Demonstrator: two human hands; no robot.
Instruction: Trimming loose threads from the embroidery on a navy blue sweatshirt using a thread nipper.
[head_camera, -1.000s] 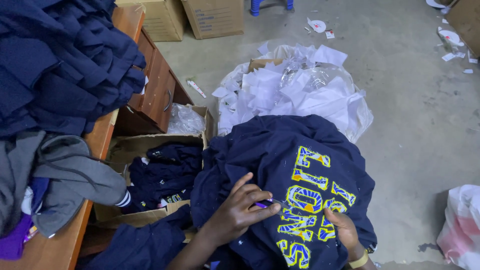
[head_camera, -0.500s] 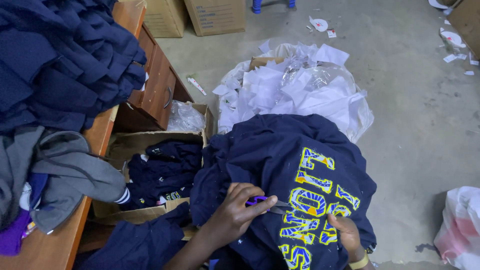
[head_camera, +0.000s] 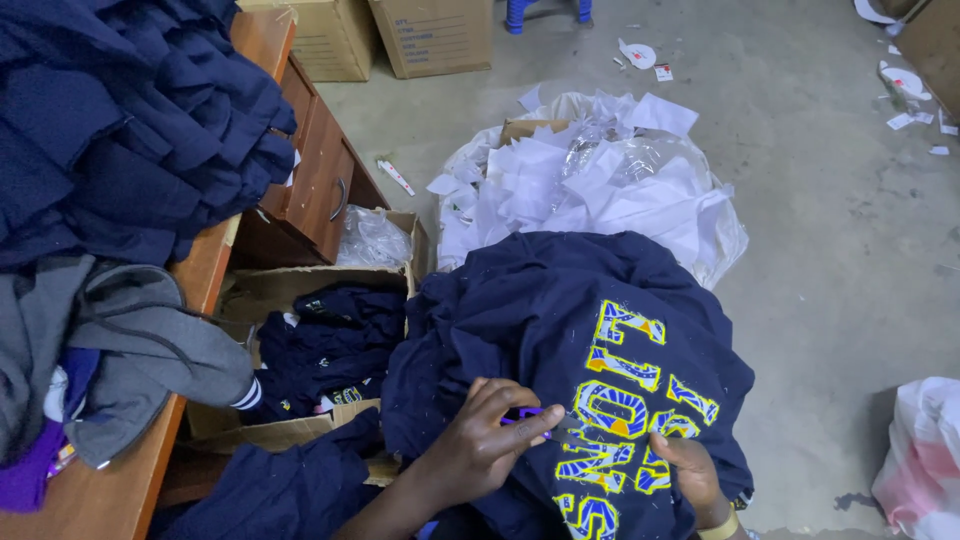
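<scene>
Head view: a navy top (head_camera: 560, 330) with big yellow and blue letters (head_camera: 625, 405) is spread over the person's lap, low in the middle of the picture.
Pile of navy clothes (head_camera: 120, 110): it is stacked high on the wooden desk (head_camera: 120, 495) at 10 o'clock from the top. It leans near the edge and could be knocked down onto the work.
Bag of white scraps (head_camera: 600, 180): it is seen at 12 o'clock, just behind the top. The loose paper could be pulled out if the top is dragged back.
Cardboard box (head_camera: 300, 300): it is seen at 9 o'clock with more navy clothes inside.
Left hand (head_camera: 480, 450): it is closed around a small purple tool (head_camera: 525, 415), likely little snips. The tip is hidden, so what it touches cannot be told.
Right hand (head_camera: 690, 475): it is pressed flat on the letters at 4 o'clock from the tool. The fingers are bent on the cloth, but a firm pinch cannot be told.
What could go wrong: the cloth is bunched up, so a fold could be cut by mistake. A stitched letter could be nicked too. The right fingers are near the tool, so they could be poked if it slips.
</scene>
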